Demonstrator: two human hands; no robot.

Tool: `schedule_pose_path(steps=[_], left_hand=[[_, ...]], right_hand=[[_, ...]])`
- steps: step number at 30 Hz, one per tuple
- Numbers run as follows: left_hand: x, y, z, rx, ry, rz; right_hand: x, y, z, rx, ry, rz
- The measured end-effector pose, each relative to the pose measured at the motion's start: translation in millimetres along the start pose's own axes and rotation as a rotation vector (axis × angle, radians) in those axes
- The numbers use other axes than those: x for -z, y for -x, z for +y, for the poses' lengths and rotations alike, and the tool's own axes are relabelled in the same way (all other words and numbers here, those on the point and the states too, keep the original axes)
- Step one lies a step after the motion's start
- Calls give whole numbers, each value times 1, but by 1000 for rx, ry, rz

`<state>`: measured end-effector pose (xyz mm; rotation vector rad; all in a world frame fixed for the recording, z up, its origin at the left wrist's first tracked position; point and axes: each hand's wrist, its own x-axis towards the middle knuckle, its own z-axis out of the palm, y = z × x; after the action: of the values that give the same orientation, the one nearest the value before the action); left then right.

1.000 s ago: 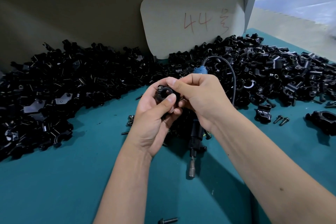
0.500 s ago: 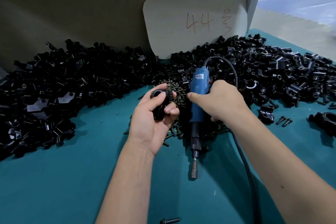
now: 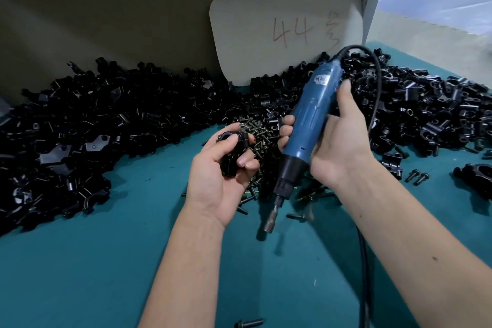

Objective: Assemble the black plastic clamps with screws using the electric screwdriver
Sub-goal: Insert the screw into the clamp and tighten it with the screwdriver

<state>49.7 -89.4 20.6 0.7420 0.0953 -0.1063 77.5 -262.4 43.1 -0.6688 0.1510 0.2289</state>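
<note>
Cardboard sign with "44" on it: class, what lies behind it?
Behind the sign only a plain drab wall shows. The sign covers where its back meets the wall; black clamps hide its bottom edge.

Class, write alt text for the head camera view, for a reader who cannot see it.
The right hand grips a blue electric screwdriver, bit pointing down, while the left hand holds a black plastic clamp. They hover above a teal table heaped with black clamp parts and small dark screws.
</note>
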Motion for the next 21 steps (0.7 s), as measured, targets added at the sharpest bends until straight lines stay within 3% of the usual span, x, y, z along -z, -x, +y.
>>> schedule_pose_path(steps=[4, 17, 21], left_hand=[[0, 0, 1, 5, -7, -1], [2, -1, 0, 0, -26, 3], [4, 0, 1, -22, -136, 9]], right_hand=[[4, 0, 3, -15, -73, 1], [-3, -1, 7, 71, 27, 78], [-6, 2, 0, 117, 21, 62]])
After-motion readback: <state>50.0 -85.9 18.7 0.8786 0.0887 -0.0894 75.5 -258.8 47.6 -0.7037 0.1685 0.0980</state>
